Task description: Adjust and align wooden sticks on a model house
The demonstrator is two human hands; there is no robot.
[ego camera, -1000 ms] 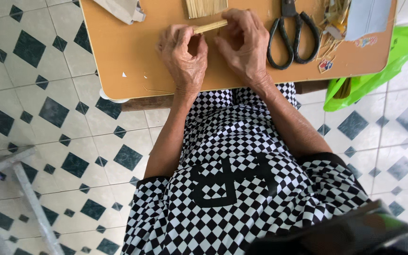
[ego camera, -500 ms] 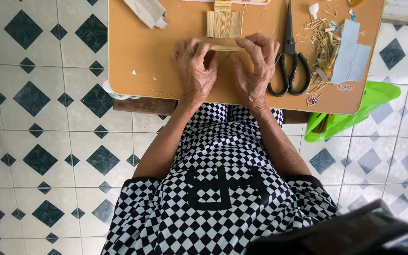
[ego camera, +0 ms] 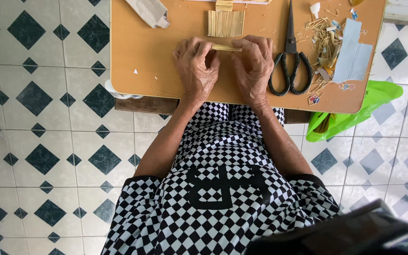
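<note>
My left hand (ego camera: 195, 68) and my right hand (ego camera: 254, 66) rest on a small tan wooden table (ego camera: 152, 66), fingers curled. Between their fingertips they hold a thin bundle of pale sticks (ego camera: 226, 47) lying crosswise. Just beyond the hands lies a flat mat of the same sticks set side by side (ego camera: 225, 22). Black scissors (ego camera: 291, 66) lie shut right of my right hand, blades pointing away from me.
A heap of stick scraps and paper bits (ego camera: 327, 42) and a pale blue paper sheet (ego camera: 353, 54) lie at the table's right. A grey folded object (ego camera: 149, 12) sits at top left. A green plastic bag (ego camera: 350, 115) hangs below the right edge. Tiled floor (ego camera: 38, 118) surrounds.
The view has shifted, so the table and hands sit lower and more central in the frame. Both hands keep hold of the stick bundle, now level rather than tilted.
</note>
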